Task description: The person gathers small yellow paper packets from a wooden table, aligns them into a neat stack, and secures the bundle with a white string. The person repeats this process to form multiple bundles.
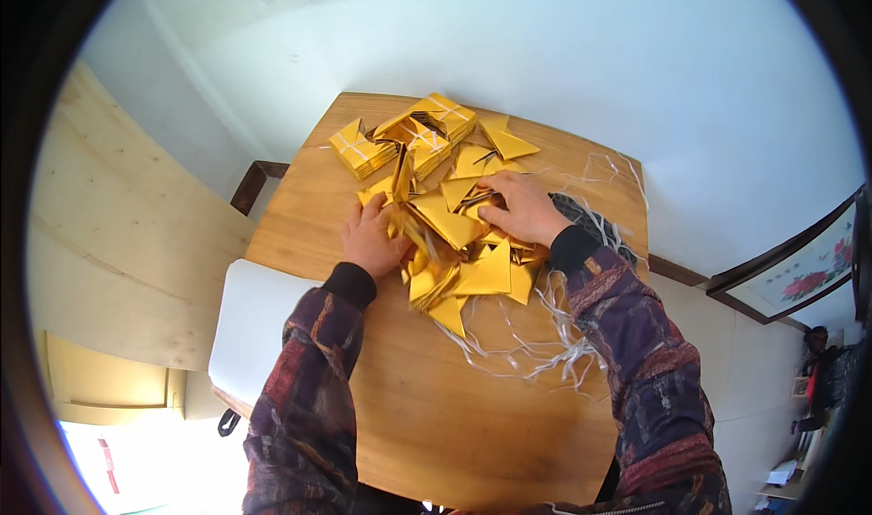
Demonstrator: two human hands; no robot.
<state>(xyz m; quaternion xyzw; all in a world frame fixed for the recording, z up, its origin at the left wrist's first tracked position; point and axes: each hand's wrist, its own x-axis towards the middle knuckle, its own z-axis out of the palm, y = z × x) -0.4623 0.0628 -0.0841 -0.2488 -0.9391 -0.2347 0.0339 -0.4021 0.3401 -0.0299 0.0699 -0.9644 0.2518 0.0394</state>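
Folded gold papers (483,272) lie in a loose heap on the wooden table (436,424), with several pieces standing on edge or tilted. At the heap's left side, my left hand (371,241) rests against the pieces, fingers apart. A gold piece beside its fingers is smeared by motion. My right hand (522,208) is at the heap's right side, its thumb and fingers closed around some folded gold papers. Parts of its fingertips are hidden among them. Just behind the heap are tied bundles of folded gold paper (361,152), bound with white string.
White plastic strings (568,361) lie tangled at the heap's right and front. A dark mesh-like thing (581,217) sits behind my right wrist. A white board-like panel (250,324) stands at the table's left edge. A wall (509,43) rises behind; a framed picture (808,265) leans at right.
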